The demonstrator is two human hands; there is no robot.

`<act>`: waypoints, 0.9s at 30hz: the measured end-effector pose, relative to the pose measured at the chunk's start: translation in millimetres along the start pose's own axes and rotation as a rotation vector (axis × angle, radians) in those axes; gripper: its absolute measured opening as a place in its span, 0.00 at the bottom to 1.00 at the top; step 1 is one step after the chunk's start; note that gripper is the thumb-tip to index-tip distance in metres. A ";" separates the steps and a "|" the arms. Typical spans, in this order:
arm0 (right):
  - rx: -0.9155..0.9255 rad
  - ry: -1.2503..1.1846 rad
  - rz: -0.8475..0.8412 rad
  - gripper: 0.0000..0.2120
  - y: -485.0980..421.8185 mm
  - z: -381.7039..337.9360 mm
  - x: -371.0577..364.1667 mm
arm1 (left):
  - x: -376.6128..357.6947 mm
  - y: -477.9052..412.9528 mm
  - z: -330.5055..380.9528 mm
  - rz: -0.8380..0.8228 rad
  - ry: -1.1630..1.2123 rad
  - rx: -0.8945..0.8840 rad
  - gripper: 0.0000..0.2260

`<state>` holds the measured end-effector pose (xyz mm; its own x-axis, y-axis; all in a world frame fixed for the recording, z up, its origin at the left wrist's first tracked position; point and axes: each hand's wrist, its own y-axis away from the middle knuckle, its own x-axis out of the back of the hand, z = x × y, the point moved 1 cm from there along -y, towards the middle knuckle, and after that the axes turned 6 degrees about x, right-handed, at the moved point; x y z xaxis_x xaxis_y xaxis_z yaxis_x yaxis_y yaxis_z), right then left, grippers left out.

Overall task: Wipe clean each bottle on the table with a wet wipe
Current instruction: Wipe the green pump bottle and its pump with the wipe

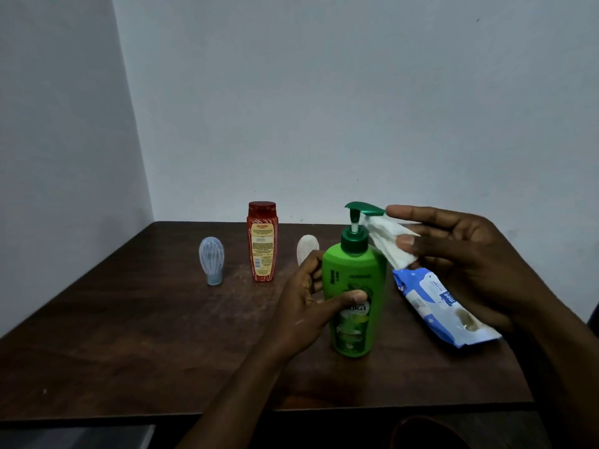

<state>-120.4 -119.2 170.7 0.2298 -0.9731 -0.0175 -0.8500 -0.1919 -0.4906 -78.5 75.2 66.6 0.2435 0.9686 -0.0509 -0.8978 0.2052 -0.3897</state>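
Dark wooden table fills the lower half of the frame, set into a corner of pale grey walls

Green pump bottle stands upright, right of centre. Left hand grips its body from the left side: thumb laid across the front label, fingers curled round the far side

Right hand, middle right of the frame, pinches a white wet wipe between thumb and fingers. The wipe is bunched and runs up to the underside of the dark green pump spout; the index fingertip lies at the spout's right end. Whether the wipe actually touches the pump neck cannot be made out

Blue-and-white wipe packet lies flat on the table just right of the green bottle, below the right hand, its flap area showing a brownish patch

Red bottle with a yellow back label stands upright left of centre, toward the far edge of the table, well apart from the green one

Small translucent bluish bottle stands cap down, further left of the red bottle

Small whitish bottle sits behind the left hand, between the red and green bottles; its lower part is hidden by the fingers

A dark rounded shape at the bottom right edge, too dim to identify
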 end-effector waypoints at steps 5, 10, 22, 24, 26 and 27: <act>0.021 -0.146 0.326 0.14 18.9 18.6 7.6 | -4.1 -3.9 3.1 0.067 -0.093 -0.034 0.21; 0.091 0.102 0.480 0.13 32.8 42.9 1.3 | -8.2 -10.2 2.9 0.096 -0.177 -0.012 0.19; 0.637 0.913 0.306 0.12 11.0 59.2 -29.9 | -8.3 -9.7 -3.6 0.107 -0.170 -0.045 0.18; 0.685 0.989 0.268 0.12 8.6 57.1 -41.6 | -7.0 -10.6 -6.9 0.107 -0.190 -0.053 0.20; 0.717 1.018 0.227 0.12 3.9 59.9 -54.1 | -6.4 -12.6 -11.7 0.099 -0.216 -0.059 0.24; 0.734 1.026 0.214 0.13 1.5 63.3 -58.2 | -5.8 -13.7 -14.5 0.100 -0.221 -0.064 0.25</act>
<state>-105.0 -54.7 115.8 -0.6266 -0.6907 0.3611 -0.2892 -0.2242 -0.9306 -62.3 64.7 58.9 0.0626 0.9923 0.1073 -0.8864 0.1047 -0.4509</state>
